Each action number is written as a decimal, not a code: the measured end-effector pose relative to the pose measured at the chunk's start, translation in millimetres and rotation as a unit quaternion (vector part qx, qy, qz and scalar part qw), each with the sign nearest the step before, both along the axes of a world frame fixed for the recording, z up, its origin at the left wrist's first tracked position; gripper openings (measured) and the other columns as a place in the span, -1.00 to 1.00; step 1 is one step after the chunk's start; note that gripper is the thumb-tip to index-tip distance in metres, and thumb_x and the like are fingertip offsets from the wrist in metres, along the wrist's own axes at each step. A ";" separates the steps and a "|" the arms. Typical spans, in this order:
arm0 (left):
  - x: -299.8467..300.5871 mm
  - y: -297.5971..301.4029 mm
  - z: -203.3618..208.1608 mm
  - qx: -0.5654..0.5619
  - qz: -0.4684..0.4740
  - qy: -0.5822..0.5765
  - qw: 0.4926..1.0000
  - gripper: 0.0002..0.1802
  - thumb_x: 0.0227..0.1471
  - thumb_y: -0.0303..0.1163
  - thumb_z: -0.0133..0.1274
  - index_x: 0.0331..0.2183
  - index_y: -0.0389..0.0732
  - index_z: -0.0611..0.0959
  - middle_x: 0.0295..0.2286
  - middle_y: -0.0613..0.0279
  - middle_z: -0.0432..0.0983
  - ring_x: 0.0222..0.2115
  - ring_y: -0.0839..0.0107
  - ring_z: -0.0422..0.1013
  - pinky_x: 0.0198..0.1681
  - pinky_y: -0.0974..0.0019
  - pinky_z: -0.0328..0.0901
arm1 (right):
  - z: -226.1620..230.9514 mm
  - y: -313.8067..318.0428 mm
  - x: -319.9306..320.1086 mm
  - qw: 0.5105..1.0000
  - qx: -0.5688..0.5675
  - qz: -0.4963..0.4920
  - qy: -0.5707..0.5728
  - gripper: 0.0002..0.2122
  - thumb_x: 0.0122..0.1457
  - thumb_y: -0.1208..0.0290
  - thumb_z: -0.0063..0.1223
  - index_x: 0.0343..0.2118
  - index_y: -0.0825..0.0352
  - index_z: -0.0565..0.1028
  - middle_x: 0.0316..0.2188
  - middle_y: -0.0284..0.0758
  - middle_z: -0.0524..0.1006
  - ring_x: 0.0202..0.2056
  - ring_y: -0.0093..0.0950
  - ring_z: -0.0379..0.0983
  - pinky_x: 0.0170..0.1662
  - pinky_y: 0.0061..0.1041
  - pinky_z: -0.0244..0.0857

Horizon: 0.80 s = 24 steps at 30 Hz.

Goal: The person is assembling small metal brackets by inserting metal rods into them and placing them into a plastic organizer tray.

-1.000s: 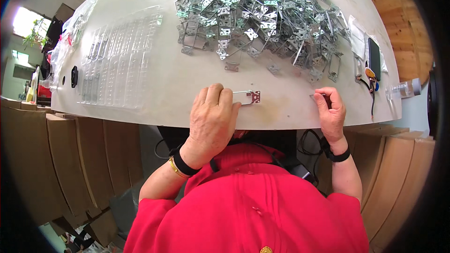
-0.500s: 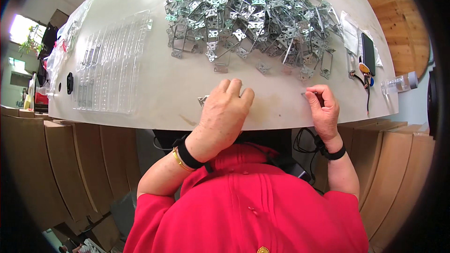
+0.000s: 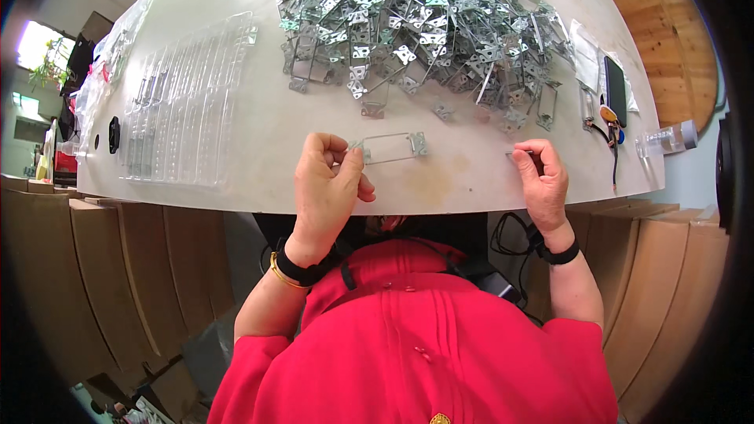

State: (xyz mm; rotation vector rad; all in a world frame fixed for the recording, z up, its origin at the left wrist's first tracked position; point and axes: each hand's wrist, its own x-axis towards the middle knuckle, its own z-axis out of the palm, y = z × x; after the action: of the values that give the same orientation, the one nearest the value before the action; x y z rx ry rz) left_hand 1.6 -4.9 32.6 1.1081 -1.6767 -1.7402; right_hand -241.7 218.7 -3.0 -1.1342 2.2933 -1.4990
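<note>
My left hand (image 3: 323, 192) is closed, its thumb and fingers pinching the left end of a metal wire-and-plate bracket (image 3: 395, 161). Two thin rods join the bracket's small holed end plates, and its right end reaches out over the table toward the middle. Off to the right, my right hand (image 3: 543, 180) is also closed, thumb against index finger. From that pinch pokes the tip of a thin metal piece (image 3: 509, 154); the fingers hide the rest of it. Beyond both hands lies a large tangled heap of similar metal brackets (image 3: 424, 31).
Left on the white table (image 3: 267, 165) lies a clear ribbed plastic tray (image 3: 184, 110) with several metal parts in it, beside a small black object (image 3: 115, 135). At the right are a phone (image 3: 616, 90), a tool with yellow and blue parts (image 3: 609, 116) and a clear bottle (image 3: 667, 140).
My left hand has drawn back and turned, and the bracket formerly mostly hidden beneath it now shows in its grip. My right hand has hardly moved.
</note>
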 end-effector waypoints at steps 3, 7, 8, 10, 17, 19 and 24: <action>4.6 -3.9 -8.3 0.017 0.020 0.008 1.000 -0.72 0.31 -0.50 0.08 -0.05 -0.42 0.39 -0.41 0.14 0.52 -0.57 0.48 0.52 -0.54 0.41 0.48 | -0.4 -0.3 -1.9 1.000 0.006 0.001 -0.003 -0.90 0.37 0.45 0.22 -0.16 0.36 0.58 -0.32 -0.45 0.56 -0.32 -0.68 0.41 -0.21 -0.64 0.34; 0.0 -3.4 -2.9 0.009 0.023 -0.014 1.000 -0.63 0.29 -0.50 0.10 0.03 -0.46 0.40 -0.40 0.16 0.53 -0.55 0.49 0.52 -0.54 0.42 0.47 | 9.8 -6.2 10.9 0.992 -0.008 0.010 -0.123 -0.92 0.36 0.49 0.21 -0.16 0.36 0.59 -0.30 -0.41 0.58 -0.31 -0.63 0.45 -0.21 -0.61 0.37; -0.5 -3.5 0.5 0.020 0.007 -0.019 1.000 -0.61 0.29 -0.50 0.10 0.06 -0.47 0.40 -0.39 0.17 0.53 -0.54 0.50 0.51 -0.53 0.42 0.47 | 15.6 -10.0 16.3 0.993 -0.007 0.009 -0.121 -0.92 0.36 0.49 0.21 -0.16 0.36 0.59 -0.30 -0.41 0.58 -0.31 -0.63 0.45 -0.21 -0.61 0.37; 0.7 -3.7 0.5 0.032 -0.008 -0.024 0.999 -0.58 0.29 -0.50 0.10 0.09 -0.47 0.40 -0.38 0.18 0.53 -0.54 0.51 0.51 -0.52 0.42 0.47 | 26.5 -20.8 28.1 0.996 0.015 0.080 0.031 -0.91 0.33 0.54 0.22 -0.15 0.36 0.61 -0.27 -0.32 0.60 -0.31 -0.51 0.52 -0.19 -0.57 0.40; 7.4 2.8 -18.0 0.019 -0.025 0.055 0.998 -0.58 0.24 -0.57 0.12 0.11 -0.40 0.45 -0.37 0.31 0.46 -0.50 0.64 0.44 -0.46 0.49 0.40 | 32.0 -43.5 50.5 0.974 0.020 0.177 0.140 -0.76 0.22 0.71 0.17 -0.08 0.31 0.64 -0.22 -0.22 0.60 -0.28 -0.28 0.60 -0.23 -0.38 0.50; 8.0 3.7 -19.7 0.022 -0.027 0.061 0.998 -0.57 0.23 -0.58 0.13 0.11 -0.39 0.46 -0.37 0.33 0.45 -0.50 0.65 0.42 -0.45 0.50 0.39 | 29.2 -45.3 52.6 0.971 0.032 0.193 0.140 -0.75 0.21 0.72 0.17 -0.08 0.31 0.64 -0.22 -0.23 0.60 -0.28 -0.29 0.61 -0.23 -0.39 0.50; 9.0 3.0 -20.0 0.005 -0.049 0.050 0.998 -0.60 0.24 -0.55 0.15 0.08 -0.39 0.48 -0.36 0.34 0.46 -0.49 0.67 0.40 -0.45 0.51 0.38 | 25.4 -49.2 54.3 0.976 0.019 0.176 0.129 -0.73 0.18 0.73 0.20 -0.08 0.31 0.63 -0.25 -0.24 0.61 -0.28 -0.33 0.62 -0.22 -0.41 0.50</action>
State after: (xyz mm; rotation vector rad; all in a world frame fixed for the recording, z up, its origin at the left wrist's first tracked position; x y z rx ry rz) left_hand 10.6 -1.9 12.6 0.9409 -1.6892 -1.8348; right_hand -187.4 169.5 22.5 -1.7043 2.1079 -1.2302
